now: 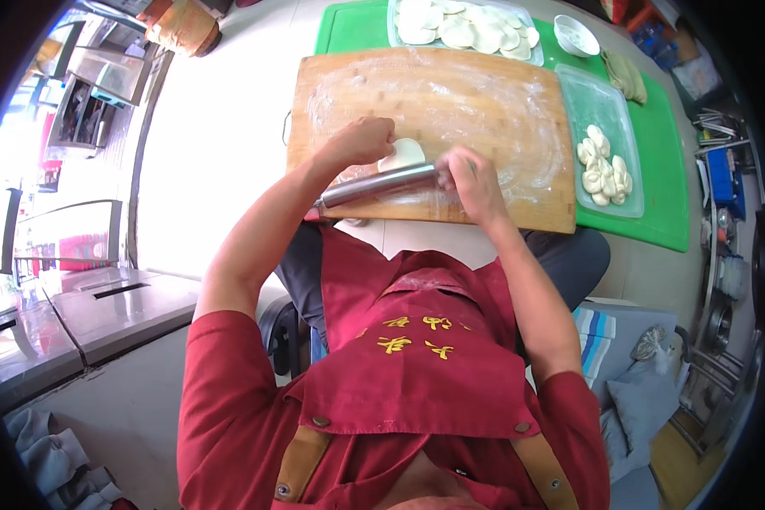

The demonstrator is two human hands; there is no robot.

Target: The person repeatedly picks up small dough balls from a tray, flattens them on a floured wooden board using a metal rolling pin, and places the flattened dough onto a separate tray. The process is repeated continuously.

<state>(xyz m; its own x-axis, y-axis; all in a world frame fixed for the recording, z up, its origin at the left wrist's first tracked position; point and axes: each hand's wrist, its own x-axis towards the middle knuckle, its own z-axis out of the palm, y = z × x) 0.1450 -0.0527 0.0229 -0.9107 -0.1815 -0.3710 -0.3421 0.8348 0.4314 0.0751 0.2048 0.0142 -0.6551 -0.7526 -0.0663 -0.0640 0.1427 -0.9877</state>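
Note:
My left hand is curled at the upper left edge of a thin white dough round, its fingertips apparently pinching it. The round lies flat on a floured wooden board. A metal rolling pin slants along the round's near edge. My right hand, a little blurred, closes over the pin's right end. The pin's left end reaches the board's near left edge, beneath my left forearm.
Beyond the board, a clear plastic tray holds many rolled dough rounds. Several small dough pieces sit in another plastic tray at the right. A white bowl and a folded cloth rest on the green table.

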